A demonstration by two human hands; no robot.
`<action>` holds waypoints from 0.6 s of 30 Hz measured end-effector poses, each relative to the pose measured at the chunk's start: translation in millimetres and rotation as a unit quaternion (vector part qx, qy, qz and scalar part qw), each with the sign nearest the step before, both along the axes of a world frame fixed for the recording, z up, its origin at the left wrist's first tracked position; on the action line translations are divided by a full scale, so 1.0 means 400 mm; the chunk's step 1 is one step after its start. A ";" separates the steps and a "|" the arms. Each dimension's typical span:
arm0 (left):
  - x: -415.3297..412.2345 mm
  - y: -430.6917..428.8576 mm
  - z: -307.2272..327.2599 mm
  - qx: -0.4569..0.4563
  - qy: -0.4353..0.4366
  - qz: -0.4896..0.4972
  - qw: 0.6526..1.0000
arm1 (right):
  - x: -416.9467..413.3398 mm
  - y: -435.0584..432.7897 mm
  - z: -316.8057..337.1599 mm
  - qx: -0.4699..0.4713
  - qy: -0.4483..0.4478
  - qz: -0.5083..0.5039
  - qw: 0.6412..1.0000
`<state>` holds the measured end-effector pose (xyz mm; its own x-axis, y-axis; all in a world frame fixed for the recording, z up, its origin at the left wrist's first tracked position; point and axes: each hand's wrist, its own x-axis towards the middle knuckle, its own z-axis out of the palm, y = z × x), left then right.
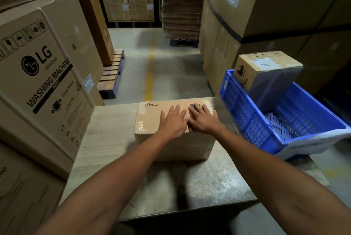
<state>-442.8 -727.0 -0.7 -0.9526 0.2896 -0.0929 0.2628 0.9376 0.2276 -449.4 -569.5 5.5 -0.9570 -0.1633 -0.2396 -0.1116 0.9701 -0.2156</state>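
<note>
I am laying my left hand [173, 121] and my right hand [202, 120] flat on top of the PICO box [152, 116], fingers straight and slightly spread, gripping nothing. I am judging the handling as barely begun: the box is sitting on the table [106, 140], not lifted, and the blue crate [247, 121] near its right side is holding only a smaller carton [266, 71]. The box is showing plain brown cardboard, closed, with clear tape shining at its near left corner and a reddish label under my right fingertips.
</note>
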 end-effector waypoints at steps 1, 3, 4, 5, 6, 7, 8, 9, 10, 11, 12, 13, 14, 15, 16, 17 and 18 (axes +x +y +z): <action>0.003 0.001 0.002 -0.003 0.006 -0.007 1.000 | 0.001 0.005 0.009 -0.005 -0.004 0.004 1.000; 0.021 0.001 0.003 -0.005 0.061 -0.043 0.997 | 0.024 0.010 0.024 0.019 0.043 0.007 0.999; 0.036 0.002 0.001 0.006 0.107 -0.062 0.992 | 0.045 0.008 0.028 0.037 0.095 0.002 0.995; 0.052 0.003 -0.005 0.022 0.149 -0.074 0.986 | 0.066 0.006 0.027 0.041 0.151 -0.010 0.988; 0.066 0.003 -0.013 0.041 0.177 -0.074 0.981 | 0.085 0.004 0.020 0.031 0.193 -0.030 0.980; 0.078 0.003 -0.025 0.055 0.192 -0.066 0.978 | 0.105 0.001 0.006 0.009 0.217 -0.052 0.975; 0.088 0.004 -0.038 0.064 0.196 -0.054 0.977 | 0.128 -0.005 -0.013 -0.022 0.237 -0.067 0.969; 0.095 0.005 -0.047 0.070 0.193 -0.044 0.978 | 0.146 -0.012 -0.035 -0.055 0.258 -0.073 0.962; 0.099 0.009 -0.049 0.075 0.188 -0.038 0.979 | 0.159 -0.019 -0.052 -0.082 0.283 -0.075 0.953; 0.099 0.013 -0.045 0.075 0.179 -0.035 0.980 | 0.167 -0.024 -0.060 -0.097 0.302 -0.075 0.945; 0.098 0.015 -0.034 0.071 0.165 -0.036 0.983 | 0.170 -0.027 -0.060 -0.101 0.305 -0.075 0.944; 0.095 0.014 -0.022 0.066 0.154 -0.039 0.985 | 0.168 -0.028 -0.053 -0.096 0.296 -0.076 0.947; 0.092 0.009 -0.013 0.061 0.146 -0.043 0.986 | 0.163 -0.027 -0.043 -0.084 0.280 -0.078 0.953; 0.089 0.000 -0.005 0.056 0.138 -0.044 0.988 | 0.156 -0.023 -0.034 -0.065 0.266 -0.079 0.958; 0.084 -0.011 -0.001 0.050 0.130 -0.033 0.990 | 0.148 -0.018 -0.025 -0.044 0.260 -0.079 0.961; 0.077 -0.024 -0.001 0.043 0.125 -0.010 0.991 | 0.140 -0.013 -0.018 -0.030 0.256 -0.080 0.963; 0.067 -0.039 0.001 0.032 0.119 0.023 0.992 | 0.132 -0.007 -0.015 -0.025 0.251 -0.086 0.964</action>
